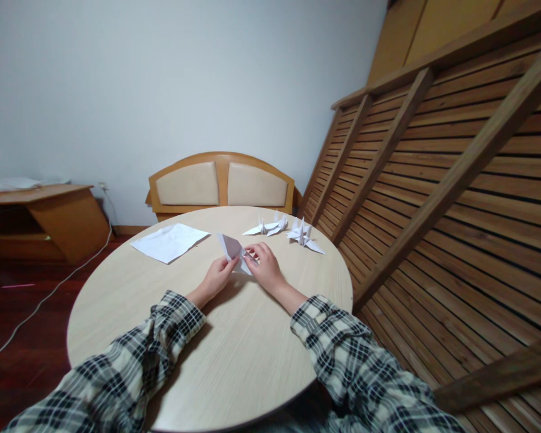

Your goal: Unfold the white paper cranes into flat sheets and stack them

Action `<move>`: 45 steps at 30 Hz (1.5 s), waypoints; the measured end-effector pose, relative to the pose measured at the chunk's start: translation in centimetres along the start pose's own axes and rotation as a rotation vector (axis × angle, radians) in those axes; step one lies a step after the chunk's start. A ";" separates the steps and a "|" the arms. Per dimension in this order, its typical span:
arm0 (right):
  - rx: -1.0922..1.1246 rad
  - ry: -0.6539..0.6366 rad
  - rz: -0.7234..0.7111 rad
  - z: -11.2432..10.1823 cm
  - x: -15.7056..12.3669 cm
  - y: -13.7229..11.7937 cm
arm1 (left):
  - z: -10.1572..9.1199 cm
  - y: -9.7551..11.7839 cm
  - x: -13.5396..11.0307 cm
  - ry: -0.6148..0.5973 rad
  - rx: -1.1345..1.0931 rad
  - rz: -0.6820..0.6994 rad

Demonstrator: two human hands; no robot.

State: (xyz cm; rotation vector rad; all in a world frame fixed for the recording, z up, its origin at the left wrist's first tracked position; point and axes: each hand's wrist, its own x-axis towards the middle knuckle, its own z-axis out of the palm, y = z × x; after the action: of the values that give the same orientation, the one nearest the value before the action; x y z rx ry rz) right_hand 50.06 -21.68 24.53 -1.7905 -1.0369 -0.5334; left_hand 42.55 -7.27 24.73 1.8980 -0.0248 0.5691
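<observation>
Fingers (pixel 231 263): drawn together on both hands, their tips closed on a half-folded white paper (pixel 231 246) at the middle of the table.
Left hand (pixel 216 278): pinches the sheet's near left edge, palm turned inward, heel of the hand on the tabletop.
Right hand (pixel 265 267): lies over the sheet's right side, fingertips curled and pressed onto a small fold; how the thumb sits beneath cannot be told.
Half-folded white paper: a pointed flap stands up and leans to the far left, while the rest is pinned low between the two hands, just off the wood.
Round table (pixel 234 355): pale wood grain, its near half bare apart from the person's forearms.
Plaid sleeves (pixel 162 337): green, white and black check, rolled back at the cuffs, reaching in from the near edge.
Flat sheets (pixel 169 242): white paper lying unfolded on the far left of the table, well apart from the hands.
Paper cranes (pixel 270 227): two finished white birds stand side by side at the far right rim, the second (pixel 303 234) nearer the edge.
Chair (pixel 220 183): padded curved back, tucked against the far side of the table.
Slatted wooden panel (pixel 433 210): leans across the right of the scene.
Low cabinet (pixel 40 219): stands against the wall at far left, a white cable (pixel 49 294) trailing over the dark floor beside it.
</observation>
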 end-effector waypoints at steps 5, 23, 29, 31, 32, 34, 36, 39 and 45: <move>-0.050 -0.010 -0.017 -0.1 0.0 -0.1 | -0.1 0.3 -0.2 0.002 -0.020 -0.012; 0.682 -0.344 0.420 1.5 -0.4 1.5 | -0.5 0.2 0.0 0.014 -0.127 -0.101; 0.751 -0.277 0.475 1.6 -0.5 1.2 | -0.3 0.3 0.0 -0.020 -0.076 -0.082; 0.734 -0.227 0.479 1.5 -0.4 1.2 | -0.4 -0.2 0.2 -0.009 -0.052 -0.046; 0.719 -0.196 0.484 1.4 -0.4 1.2 | -0.4 -0.5 0.2 0.003 -0.046 -0.026; 0.681 -0.133 0.491 1.2 -0.2 1.3 | -0.4 -1.0 0.3 0.032 -0.032 0.012; 0.638 -0.091 0.493 1.1 -0.1 1.2 | -0.4 -1.3 0.2 0.064 0.022 0.053; 0.566 -0.060 0.456 0.9 0.0 1.0 | -0.2 -1.2 -0.1 0.068 0.149 0.100; 0.405 -0.013 0.344 0.7 0.0 0.6 | -0.4 -0.9 -0.3 0.057 0.243 0.089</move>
State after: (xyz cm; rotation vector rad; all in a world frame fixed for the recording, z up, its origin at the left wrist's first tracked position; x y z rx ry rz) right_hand 50.50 -21.13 23.91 -1.5609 -0.7561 -0.0898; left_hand 42.35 -6.65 23.95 2.1233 -0.0038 0.7129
